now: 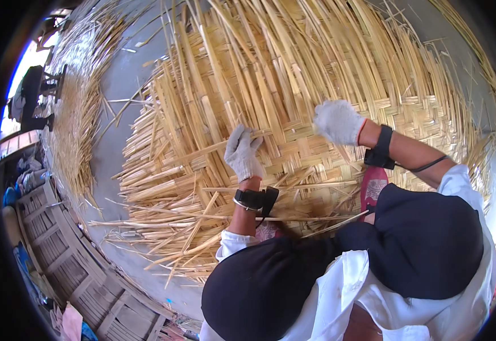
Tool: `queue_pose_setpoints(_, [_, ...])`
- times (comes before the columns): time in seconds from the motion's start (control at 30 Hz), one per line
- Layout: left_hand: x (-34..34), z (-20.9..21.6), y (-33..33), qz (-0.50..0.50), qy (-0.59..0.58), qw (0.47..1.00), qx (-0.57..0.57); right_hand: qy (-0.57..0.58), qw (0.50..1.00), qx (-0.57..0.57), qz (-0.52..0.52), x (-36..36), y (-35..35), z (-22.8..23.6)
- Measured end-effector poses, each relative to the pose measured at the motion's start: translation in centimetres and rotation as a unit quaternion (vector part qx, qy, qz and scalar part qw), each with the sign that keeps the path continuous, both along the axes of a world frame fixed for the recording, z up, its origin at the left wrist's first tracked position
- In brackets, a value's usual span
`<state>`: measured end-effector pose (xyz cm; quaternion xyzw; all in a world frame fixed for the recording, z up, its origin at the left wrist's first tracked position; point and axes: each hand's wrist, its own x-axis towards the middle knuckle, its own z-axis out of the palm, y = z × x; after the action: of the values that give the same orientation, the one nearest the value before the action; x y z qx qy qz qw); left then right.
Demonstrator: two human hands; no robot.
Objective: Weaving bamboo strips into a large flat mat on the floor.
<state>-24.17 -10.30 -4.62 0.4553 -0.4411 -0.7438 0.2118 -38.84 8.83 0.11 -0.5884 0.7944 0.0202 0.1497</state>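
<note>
A large mat of split straw-coloured cane strips (310,149) lies before me, woven in the middle and right, with long loose strips fanning out at its far side. My left hand (241,152), in a white knit glove, is closed on a crosswise cane strip (205,150) over the left part of the weave. Farther right, my right hand (339,122), gloved too, is curled against the lengthwise strips at the edge of the weave. Its fingers point away from me, so what they grip is hidden. Both wrists wear black straps.
Loose cane ends (174,241) stick out at the mat's near left. Another spread of cane (74,113) lies at the far left on the grey floor (126,79). A slatted wooden frame (69,256) stands at the lower left. My reddish-pink patterned shoe (374,184) rests on the mat.
</note>
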Motion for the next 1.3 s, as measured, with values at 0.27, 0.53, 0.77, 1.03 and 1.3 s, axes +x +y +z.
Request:
queue_pose_setpoints(0.27, [2.3, 1.0, -2.0, -0.041, 0.046, 0.998, -0.002, -0.266, 0.93, -0.24, -0.081, 3.1, -10.0, -2.4])
queue_pose_setpoints(0.53, [7.3, 2.6, -10.8, -0.172, -0.077, 0.948, -0.257, -0.301, 0.933, -0.117, -0.156, 2.5, -11.7, -4.2])
queue_pose_setpoints(0.77, [6.6, 1.7, -14.7, -0.212, -0.145, 0.886, -0.385, -0.318, 0.912, -0.111, -0.232, 2.9, -12.0, -3.4])
queue_pose_setpoints(1.03, [3.6, 2.0, -16.8, -0.362, -0.236, 0.811, -0.395, -0.327, 0.916, -0.124, -0.195, 2.7, -11.6, -3.7])
queue_pose_setpoints(1.3, [4.7, 0.6, -15.8, -0.255, -0.216, 0.852, -0.402, -0.327, 0.92, -0.121, -0.177, 2.7, -11.6, -4.0])
